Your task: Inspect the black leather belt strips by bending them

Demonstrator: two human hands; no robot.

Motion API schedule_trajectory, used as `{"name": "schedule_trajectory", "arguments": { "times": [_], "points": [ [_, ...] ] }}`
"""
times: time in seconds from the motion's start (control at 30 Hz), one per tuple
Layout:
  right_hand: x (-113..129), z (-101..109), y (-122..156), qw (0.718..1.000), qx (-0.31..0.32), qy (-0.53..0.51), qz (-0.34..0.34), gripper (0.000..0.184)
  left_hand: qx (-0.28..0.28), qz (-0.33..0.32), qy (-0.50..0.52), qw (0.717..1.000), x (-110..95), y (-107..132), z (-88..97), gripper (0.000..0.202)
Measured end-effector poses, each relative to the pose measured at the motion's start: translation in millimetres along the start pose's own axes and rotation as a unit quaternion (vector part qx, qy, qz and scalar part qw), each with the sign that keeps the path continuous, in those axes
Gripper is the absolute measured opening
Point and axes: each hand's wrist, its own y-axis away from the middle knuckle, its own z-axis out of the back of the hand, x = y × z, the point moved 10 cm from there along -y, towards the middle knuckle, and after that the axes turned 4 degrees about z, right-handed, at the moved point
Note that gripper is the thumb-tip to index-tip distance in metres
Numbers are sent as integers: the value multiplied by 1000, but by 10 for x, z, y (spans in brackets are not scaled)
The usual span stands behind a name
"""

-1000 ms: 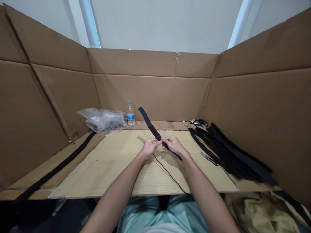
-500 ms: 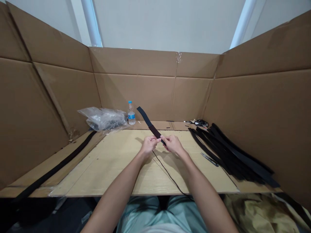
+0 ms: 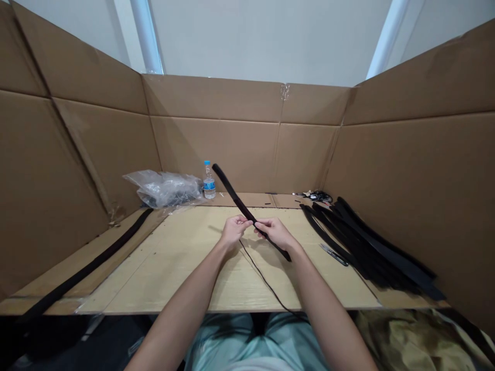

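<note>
A long, narrow black fabric strip (image 3: 227, 185) slants across the middle of the table, held up off it. Its far end points up toward the bottle, and its near end lies beneath my right wrist. My left hand (image 3: 233, 231) is closed, thumb and fingers pinching at the strip's middle. Right beside it, my right hand (image 3: 275, 233) pinches the same strip. A thin black cord (image 3: 266, 278) runs from under my left hand to the table's front edge; whether those fingers also hold it, I cannot tell.
Black strips (image 3: 371, 252) are heaped on the right, with small thread snips (image 3: 334, 255) beside them. One more strip (image 3: 96, 260) lies along the left. At the back are a plastic bag (image 3: 166, 188), a water bottle (image 3: 209, 186) and tangled cords (image 3: 317, 196). Cardboard walls (image 3: 216, 139) enclose three sides.
The strip has turned from its flat face to a narrower, edge-on look, and its near end now shows past my right hand. Both hands stay almost in place.
</note>
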Motion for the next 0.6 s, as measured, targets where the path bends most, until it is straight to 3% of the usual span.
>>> {"name": "schedule_trajectory", "arguments": {
  "times": [0.13,0.27,0.47,0.6],
  "points": [
    [-12,44,23,999,-38,-24,-24,64,19,-20,24,999,-41,19,-66,42],
    [8,-35,43,997,-31,-63,-44,48,46,-1,52,998,45,3,-93,45],
    [-6,-111,87,990,-19,-119,-69,59,93,-1,65,994,8,58,-190,47],
    [15,-99,72,993,-10,-99,-63,52,108,2,55,993,-49,112,-248,49]
  ]
}}
